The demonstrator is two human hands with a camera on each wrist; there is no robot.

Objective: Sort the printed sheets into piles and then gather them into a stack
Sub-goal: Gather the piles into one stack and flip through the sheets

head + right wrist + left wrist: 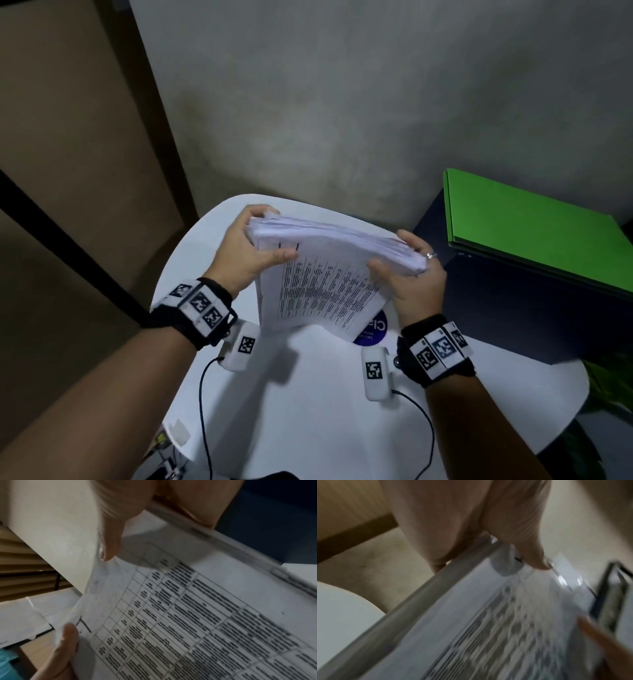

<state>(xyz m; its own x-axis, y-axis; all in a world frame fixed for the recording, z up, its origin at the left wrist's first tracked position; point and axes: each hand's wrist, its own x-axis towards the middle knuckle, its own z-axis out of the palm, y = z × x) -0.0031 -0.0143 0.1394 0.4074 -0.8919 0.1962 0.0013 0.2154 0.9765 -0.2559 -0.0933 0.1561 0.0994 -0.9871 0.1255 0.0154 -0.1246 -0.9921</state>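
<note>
A thick stack of printed sheets (pixel 325 284) with a table of black text on its near face is held tilted above the white round table (pixel 308 404). My left hand (pixel 250 253) grips the stack's left end, thumb on the printed face and fingers behind. My right hand (pixel 411 274) grips the right end the same way. The left wrist view is blurred and shows the stack (pixel 488 628) edge-on under my thumb (pixel 530 550). In the right wrist view the printed table (pixel 197 615) fills the frame, with my right thumb (pixel 111 540) on it.
A green folder (pixel 534 233) lies on a dark cabinet (pixel 496 318) at the right, close to my right hand. A blue round sticker (pixel 373 329) shows on the table under the stack. Cables (pixel 205 428) trail from the wrist cameras across the table's near part.
</note>
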